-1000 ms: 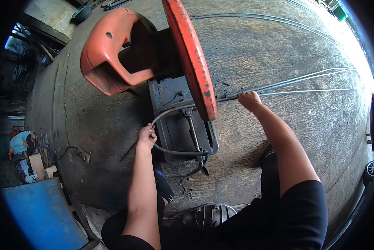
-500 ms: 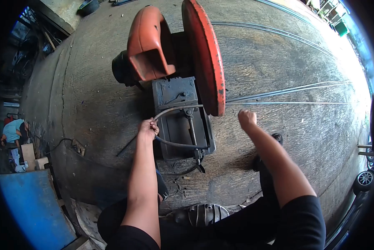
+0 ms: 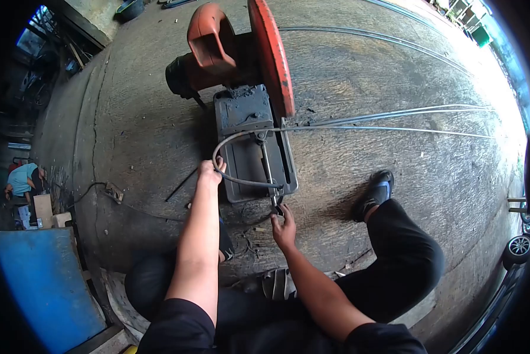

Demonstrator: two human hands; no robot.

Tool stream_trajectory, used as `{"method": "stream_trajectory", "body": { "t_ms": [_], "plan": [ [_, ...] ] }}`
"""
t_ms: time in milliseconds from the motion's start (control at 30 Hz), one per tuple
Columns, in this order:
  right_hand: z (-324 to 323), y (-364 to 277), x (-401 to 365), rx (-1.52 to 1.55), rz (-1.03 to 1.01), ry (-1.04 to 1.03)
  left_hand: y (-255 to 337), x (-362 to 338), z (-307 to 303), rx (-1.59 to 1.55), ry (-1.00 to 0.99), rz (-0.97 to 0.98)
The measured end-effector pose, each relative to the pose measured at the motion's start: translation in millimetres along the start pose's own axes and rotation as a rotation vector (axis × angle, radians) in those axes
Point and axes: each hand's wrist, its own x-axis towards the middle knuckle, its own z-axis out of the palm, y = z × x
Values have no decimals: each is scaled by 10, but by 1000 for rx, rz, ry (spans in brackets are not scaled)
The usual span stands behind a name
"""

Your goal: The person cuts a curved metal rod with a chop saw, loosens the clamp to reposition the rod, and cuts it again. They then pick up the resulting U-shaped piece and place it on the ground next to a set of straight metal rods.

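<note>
An orange cut-off saw [image 3: 273, 59] stands on its dark grey base on the floor, its blade guard raised. A metal rod bent into a U [image 3: 229, 139] lies across the base by the vise, one end running toward the blade side. My left hand [image 3: 209, 171] is closed on the rod's curve at the base's left edge. At the near end of the vise screw [image 3: 267, 162], my right hand [image 3: 284, 226] has its fingers around the vise handle [image 3: 277, 210]. The fingertips partly hide that handle.
Long thin metal rods [image 3: 395, 113] stretch along the floor to the right. A ribbed metal part [image 3: 277, 284] lies between my legs. A blue panel [image 3: 46, 283] stands at lower left, with a crouching person [image 3: 22, 182] beyond it. A cable with a socket [image 3: 113, 192] lies on the floor.
My right hand has come down from beside the blade guard to the vise handle. The raised guard no longer covers the rod's end. My left hand has stayed on the bent rod.
</note>
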Motion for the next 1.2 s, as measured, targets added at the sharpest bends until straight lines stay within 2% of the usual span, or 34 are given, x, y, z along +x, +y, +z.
{"method": "stream_trajectory", "body": {
  "t_ms": [33,100,167,200,233,300,333,400,433,467,500,533,567,633,667,767,833,1000,1133,1200],
  "plan": [
    [78,40,35,-101,-171,19,-43,-121,-11,59,-15,-2],
    [228,38,70,11,-135,34,-148,-459,74,67,106,-20],
    [280,-66,147,1089,763,106,-156,-754,112,127,77,-34],
    [208,-198,171,1263,1000,93,-146,-824,155,83,96,-33],
    [219,-210,179,1280,996,86,-123,-993,244,91,91,-19],
    [267,-191,111,888,864,144,-116,-1357,338,112,8,-58],
    [301,-130,55,900,867,140,-134,-1479,372,67,-60,-33],
    [358,-17,-4,479,252,168,-131,-1737,490,62,-93,-15],
    [340,26,37,493,250,170,-112,-1801,523,50,-124,-6],
    [296,88,81,841,553,58,-111,-1807,495,31,-218,25],
    [301,158,115,1181,857,-70,-84,-1852,499,40,-220,31],
    [389,232,117,1434,852,-48,-58,-1897,496,35,-288,30],
    [476,308,96,1440,853,-46,-38,-1937,491,30,-355,27],
    [464,107,76,266,440,180,-59,-1841,469,-5,-350,41],
    [272,-70,40,-19,278,147,-76,-1813,462,21,-372,51],
    [-69,-475,4,-70,226,249,-114,-1816,488,47,-381,83],
    [-87,-485,18,-82,196,266,-124,-1882,458,-18,-460,112],
    [-53,-518,27,-283,73,271,-160,-1886,478,-19,-471,149],
    [20,-294,33,-275,58,191,-152,-1832,456,-3,-502,165],
    [74,-231,46,-113,80,198,-138,-1823,439,-19,-520,157]
  ]
}}
